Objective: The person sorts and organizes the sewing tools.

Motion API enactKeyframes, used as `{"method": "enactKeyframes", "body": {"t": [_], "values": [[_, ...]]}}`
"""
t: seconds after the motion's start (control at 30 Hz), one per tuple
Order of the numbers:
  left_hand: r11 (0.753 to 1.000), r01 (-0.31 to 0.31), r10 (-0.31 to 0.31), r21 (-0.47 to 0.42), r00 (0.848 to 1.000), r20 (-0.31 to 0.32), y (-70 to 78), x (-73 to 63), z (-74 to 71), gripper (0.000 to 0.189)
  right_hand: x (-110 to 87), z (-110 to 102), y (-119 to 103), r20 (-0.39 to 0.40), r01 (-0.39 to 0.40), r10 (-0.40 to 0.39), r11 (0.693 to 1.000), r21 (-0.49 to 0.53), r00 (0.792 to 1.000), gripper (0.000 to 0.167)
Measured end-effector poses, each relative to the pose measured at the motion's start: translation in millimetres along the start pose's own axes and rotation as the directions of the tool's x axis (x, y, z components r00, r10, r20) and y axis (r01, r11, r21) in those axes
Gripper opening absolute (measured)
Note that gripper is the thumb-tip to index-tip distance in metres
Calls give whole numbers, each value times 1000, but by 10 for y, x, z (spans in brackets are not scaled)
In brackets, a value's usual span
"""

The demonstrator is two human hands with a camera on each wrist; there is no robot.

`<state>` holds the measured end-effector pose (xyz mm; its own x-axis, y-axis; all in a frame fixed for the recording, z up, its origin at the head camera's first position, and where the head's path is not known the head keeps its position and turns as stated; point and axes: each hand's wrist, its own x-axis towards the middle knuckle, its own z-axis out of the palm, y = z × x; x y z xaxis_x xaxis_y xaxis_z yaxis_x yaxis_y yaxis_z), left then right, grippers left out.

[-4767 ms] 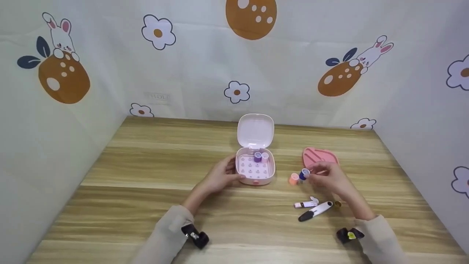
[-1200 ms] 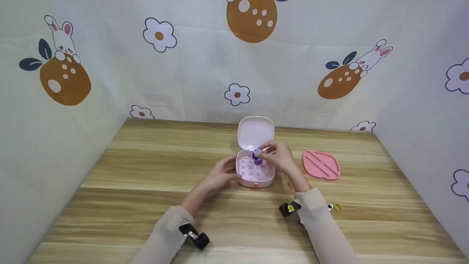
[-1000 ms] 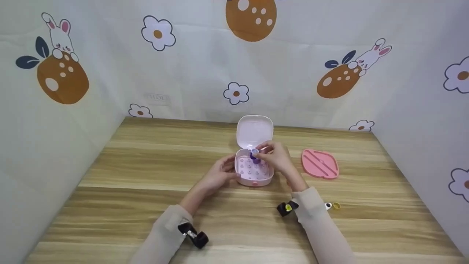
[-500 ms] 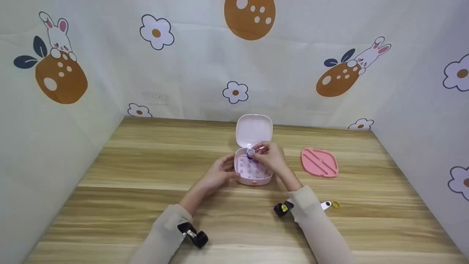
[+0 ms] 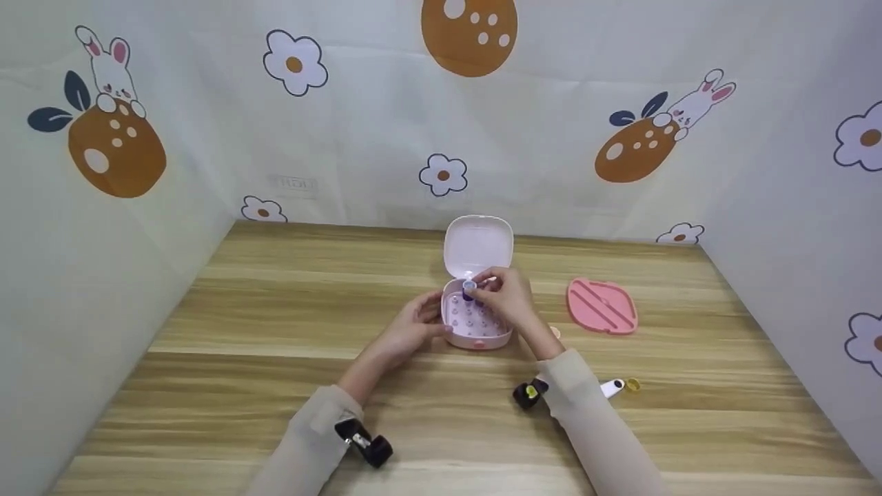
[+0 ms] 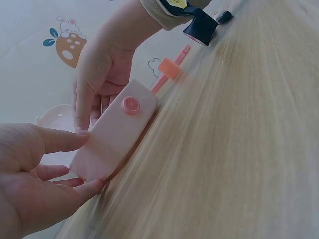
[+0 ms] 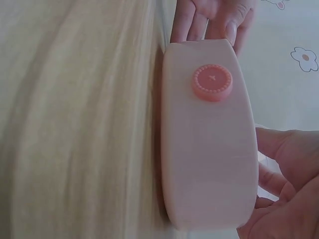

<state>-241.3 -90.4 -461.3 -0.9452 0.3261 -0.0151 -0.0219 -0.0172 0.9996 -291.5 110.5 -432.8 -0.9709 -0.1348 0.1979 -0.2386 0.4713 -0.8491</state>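
A small pink box (image 5: 460, 338) stands with its lid (image 5: 479, 244) raised, a round button (image 7: 212, 81) on its front. My left hand (image 5: 406, 334) grips its left side, the thumb (image 6: 65, 140) on the rim. Inside the box, near the back left, my right hand (image 5: 508, 297) pinches a blue thread spool (image 5: 468, 292) between thumb and fingertips. Behind the right hand, the other spools in the box are mostly hidden. The right wrist view shows the box front (image 7: 209, 154) with both hands around it, but not the spool.
A pink slotted tray (image 5: 601, 306) lies right of the box. An orange spool (image 6: 170, 68) stands between them, partly covered by my right forearm in the head view. Beyond that forearm lie a white-handled tool (image 5: 610, 388) and a gold ring-like piece (image 5: 633, 385).
My right hand has carried the blue thread spool from the table on the right into the box, then slightly leftward along its back. The left hand has stayed on the box.
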Motion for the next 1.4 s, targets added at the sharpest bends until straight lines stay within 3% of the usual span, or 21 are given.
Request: {"method": "enactKeyframes", "body": {"t": [0.47, 0.83, 1.07, 1.4], "values": [[1000, -10, 10, -5, 1000, 4, 2, -3, 15, 74, -7, 35, 42, -8, 3, -4, 996, -94, 1000, 15], [1000, -13, 13, -12, 1000, 11, -14, -2, 22, 76, -17, 34, 34, -21, -3, 0, 993, -121, 1000, 13], [1000, -15, 15, -7, 1000, 15, -5, -6, 18, 76, -23, 32, 49, -22, 35, -38, 989, -143, 999, 17], [999, -32, 32, -8, 999, 19, -15, -6, 16, 76, -25, 26, 48, 10, 46, -46, 990, -132, 999, 16]]}}
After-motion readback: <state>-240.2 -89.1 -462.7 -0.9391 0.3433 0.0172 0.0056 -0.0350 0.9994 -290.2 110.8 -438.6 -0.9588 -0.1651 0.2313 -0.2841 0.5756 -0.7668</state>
